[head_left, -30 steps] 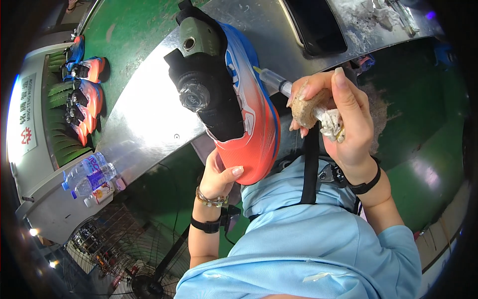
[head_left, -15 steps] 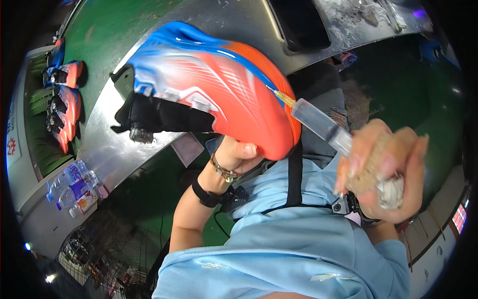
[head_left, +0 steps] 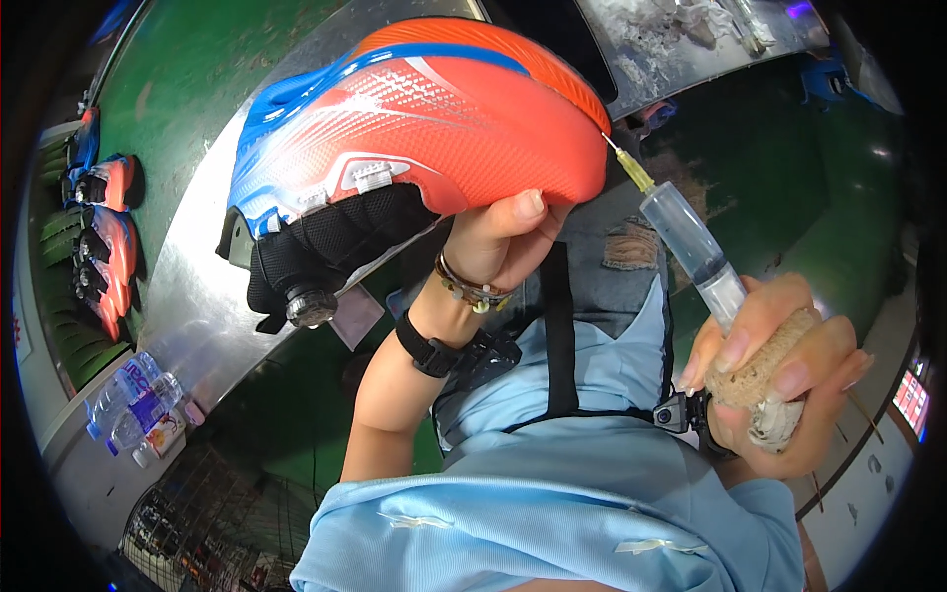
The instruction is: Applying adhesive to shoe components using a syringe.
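Observation:
A coral-and-blue sports shoe [head_left: 473,118] with an orange sole and black collar is held tilted on its side, sole edge up and away from me. My left hand [head_left: 508,237] grips it at the toe, thumb on the coral upper; the other fingers are mostly hidden beneath. In my right hand [head_left: 779,375] is a clear syringe [head_left: 691,237] with a yellow-based needle [head_left: 631,170]. The needle tip is at the seam between sole and upper near the toe. A tan, sponge-like lump [head_left: 764,355] and a crumpled whitish piece [head_left: 775,424] are also clasped in that hand.
A metal table [head_left: 197,257] runs under the shoe, with a dark flat device [head_left: 552,30] and whitish scraps [head_left: 681,30] toward its far right. More shoes [head_left: 104,247] stand on a green rack at left. Plastic bottles [head_left: 133,405] and a wire basket [head_left: 207,513] are nearer me.
The shoe has turned and shifted, showing more of its orange sole edge. The needle tip has moved along the seam toward the toe. My right hand has lowered slightly, still holding the syringe.

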